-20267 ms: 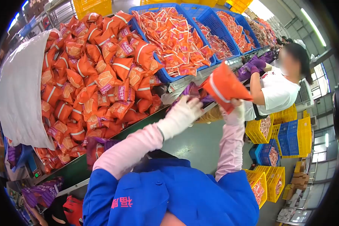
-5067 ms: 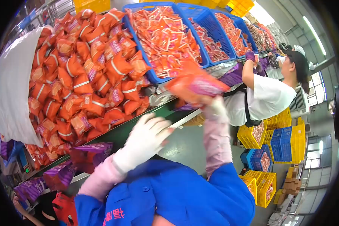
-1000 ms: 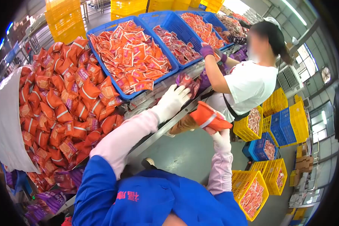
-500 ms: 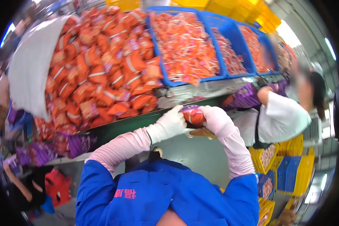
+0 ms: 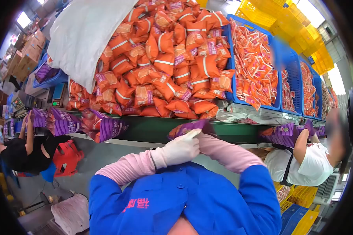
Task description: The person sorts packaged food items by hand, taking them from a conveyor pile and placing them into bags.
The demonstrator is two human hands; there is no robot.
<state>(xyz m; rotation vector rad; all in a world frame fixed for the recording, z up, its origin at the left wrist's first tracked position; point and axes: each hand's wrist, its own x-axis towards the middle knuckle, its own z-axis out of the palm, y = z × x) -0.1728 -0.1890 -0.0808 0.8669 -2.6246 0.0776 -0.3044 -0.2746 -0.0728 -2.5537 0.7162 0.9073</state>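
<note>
My left hand, in a white glove, is closed on the near edge of a purple plastic bag, its thumb lying along the rim. The bag lies on its side over the green conveyor belt. My right forearm in a pink sleeve reaches to the bag's mouth. My right hand is hidden there, behind the left hand and the bag, so its fingers do not show. Just beyond the belt rises a big heap of orange packets with white stripes.
Filled purple bags stand on the belt at left. Blue crates of small orange sachets line the back right. A white sheet covers the heap's left side. One person in black works at left, another in white at right.
The view has turned to the right and shifted. The orange packet held between both hands is no longer visible; my left hand now grips a purple bag, and my right hand has gone out of sight.
</note>
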